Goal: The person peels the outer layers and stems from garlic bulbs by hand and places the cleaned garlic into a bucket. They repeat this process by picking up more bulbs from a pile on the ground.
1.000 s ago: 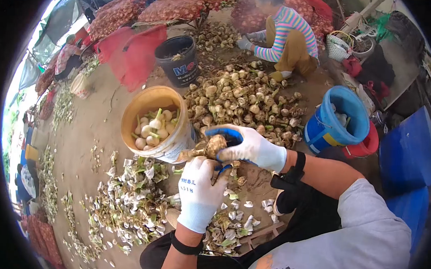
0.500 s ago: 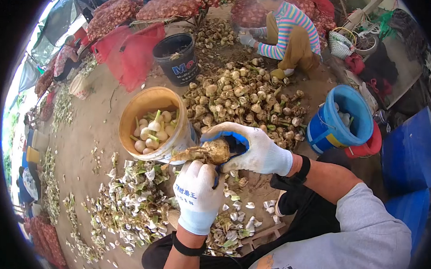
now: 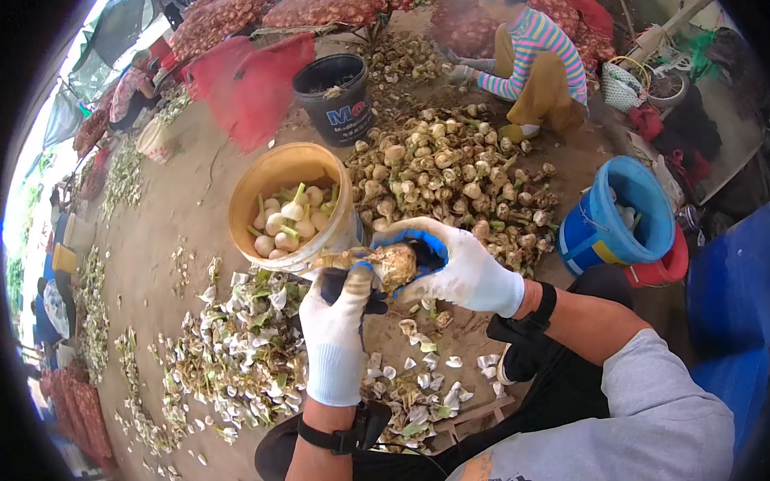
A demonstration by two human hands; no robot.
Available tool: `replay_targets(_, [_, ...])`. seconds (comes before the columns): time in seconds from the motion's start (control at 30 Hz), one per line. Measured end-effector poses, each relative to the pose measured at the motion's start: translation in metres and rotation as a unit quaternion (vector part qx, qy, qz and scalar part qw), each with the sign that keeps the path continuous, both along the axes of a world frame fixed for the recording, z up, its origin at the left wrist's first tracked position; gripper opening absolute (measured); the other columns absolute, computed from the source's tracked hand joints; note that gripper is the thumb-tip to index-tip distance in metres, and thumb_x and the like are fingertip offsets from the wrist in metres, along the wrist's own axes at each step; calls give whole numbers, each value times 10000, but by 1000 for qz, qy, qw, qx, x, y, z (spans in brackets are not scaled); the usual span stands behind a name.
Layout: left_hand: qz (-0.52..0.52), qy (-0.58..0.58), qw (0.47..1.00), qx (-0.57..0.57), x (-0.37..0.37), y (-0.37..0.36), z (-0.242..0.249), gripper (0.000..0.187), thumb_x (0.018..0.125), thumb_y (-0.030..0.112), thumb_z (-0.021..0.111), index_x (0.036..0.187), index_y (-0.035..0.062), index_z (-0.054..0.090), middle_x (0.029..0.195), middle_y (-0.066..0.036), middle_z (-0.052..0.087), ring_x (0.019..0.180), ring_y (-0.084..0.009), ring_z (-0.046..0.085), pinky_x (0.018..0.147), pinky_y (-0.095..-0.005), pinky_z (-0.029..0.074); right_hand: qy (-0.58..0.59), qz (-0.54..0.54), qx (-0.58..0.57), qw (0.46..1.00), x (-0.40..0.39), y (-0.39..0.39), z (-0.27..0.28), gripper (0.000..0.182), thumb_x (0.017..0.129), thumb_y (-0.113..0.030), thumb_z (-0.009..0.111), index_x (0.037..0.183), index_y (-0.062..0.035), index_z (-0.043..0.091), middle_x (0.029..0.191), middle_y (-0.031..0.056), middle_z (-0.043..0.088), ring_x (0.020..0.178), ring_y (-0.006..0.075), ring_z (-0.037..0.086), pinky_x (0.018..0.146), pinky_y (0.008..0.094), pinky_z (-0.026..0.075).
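A brownish garlic bulb (image 3: 398, 265) with its stalk pointing left is between my two gloved hands. My right hand (image 3: 465, 264), in a white glove with a blue palm, is closed around the bulb's right side. My left hand (image 3: 338, 324) grips the stalk side from below, its thumb up against the neck and its dark palm facing the bulb. Just beyond stands a yellowish bucket (image 3: 244, 203) holding peeled white garlic bulbs (image 3: 293, 212). Ahead lies a heap of unpeeled garlic bulbs (image 3: 455, 171). Loose peelings (image 3: 237, 354) cover the ground below my left hand.
A blue bucket (image 3: 573, 239) with pale bulbs inside stands at the right, against a red basin (image 3: 668, 263). A black bucket (image 3: 334, 120) is behind the heap. Another person (image 3: 535, 72) in a striped top squats beyond it. Red net sacks (image 3: 325, 8) lie at the back.
My left hand has turned from a back-up fist to a thumb-up grip on the bulb's stalk side. My right hand keeps its hold. The whole view has shifted slightly.
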State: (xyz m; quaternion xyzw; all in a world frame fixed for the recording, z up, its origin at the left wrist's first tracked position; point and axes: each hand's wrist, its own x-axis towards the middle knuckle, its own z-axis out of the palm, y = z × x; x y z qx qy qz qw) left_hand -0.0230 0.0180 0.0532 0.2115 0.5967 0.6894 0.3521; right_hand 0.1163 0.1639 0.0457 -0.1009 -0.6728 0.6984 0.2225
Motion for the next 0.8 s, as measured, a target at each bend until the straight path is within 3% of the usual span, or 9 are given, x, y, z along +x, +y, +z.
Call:
replay_targets(0.13, [-12, -8, 999, -31, -4, -2, 10, 340, 979, 284, 775, 1087, -27, 690, 883, -46, 701, 694, -114, 643, 642, -276, 539, -43, 1, 36, 998, -2, -1, 1, 816, 805, -156, 924, 1492, -9, 510, 1438, 108, 625, 1304, 182, 593, 1157, 360, 464])
replay_targets(0.2, [-21, 6, 999, -31, -4, -3, 11, 270, 968, 214, 766, 1070, -29, 709, 868, -51, 711, 714, -112, 648, 648, -269, 532, -30, 7, 44, 999, -3, 3, -3, 741, 868, -205, 882, 1487, -10, 523, 1415, 103, 640, 1280, 176, 609, 1146, 370, 476])
replay_targets(0.27, [-28, -1, 999, -26, -5, -5, 13, 245, 961, 185, 755, 1076, -26, 709, 876, -51, 713, 723, -110, 649, 653, -266, 530, -51, 47, -167, 984, -3, 5, -5, 711, 919, -256, 839, 1497, -6, 510, 1418, 95, 636, 1276, 158, 611, 1098, 377, 522])
replay_targets(0.33, [-36, -9, 999, -22, -6, -7, 11, 223, 954, 156, 744, 1082, -23, 709, 884, -50, 715, 731, -108, 651, 657, -263, 528, -20, 57, -143, 988, -5, 4, -12, 664, 984, -337, 763, 1502, -11, 505, 1400, 88, 643, 1244, 162, 633, 1018, 358, 572])
replay_targets(0.43, [-31, -3, 999, -17, -9, -9, 5, 172, 937, 50, 718, 1093, -21, 727, 938, -13, 718, 759, -74, 620, 676, -244, 507, -23, 71, -317, 946, -7, 1, -21, 534, 1065, -444, 612, 1421, -48, 568, 1199, 67, 718, 1037, 182, 712, 734, 337, 618])
replay_targets(0.53, [-16, 51, 998, -36, -8, -6, 2, 182, 909, 30, 705, 1082, -20, 730, 924, -7, 710, 759, -65, 604, 684, -238, 494, -18, 97, -381, 919, -7, 1, -24, 517, 1066, -424, 618, 1416, -46, 570, 1189, 68, 723, 1046, 195, 719, 724, 348, 618])
replay_targets(0.6, [19, 29, 999, -17, -6, -4, -2, 199, 928, 33, 713, 1118, -25, 717, 934, -7, 708, 782, -72, 613, 712, -246, 509, -36, 87, -360, 928, -8, -1, -19, 561, 1050, -449, 642, 1424, -38, 562, 1191, 59, 715, 1055, 168, 707, 752, 333, 616])
replay_targets(0.7, [30, 42, 998, 41, -5, -3, -8, 246, 952, 15, 698, 1192, -37, 692, 1000, -22, 716, 839, -83, 633, 755, -259, 536, -44, 44, -212, 975, -10, -4, -10, 674, 1012, -367, 725, 1536, -34, 460, 1337, 66, 656, 1154, 157, 664, 903, 363, 626])
replay_targets(0.8, [2, 103, 994, 20, -9, -5, -14, 289, 978, 14, 689, 1260, -46, 664, 1096, -44, 721, 920, -94, 651, 827, -272, 548, -35, 47, -150, 987, -9, -1, -10, 681, 1000, -340, 745, 1535, -29, 461, 1349, 69, 655, 1153, 157, 667, 894, 353, 625])
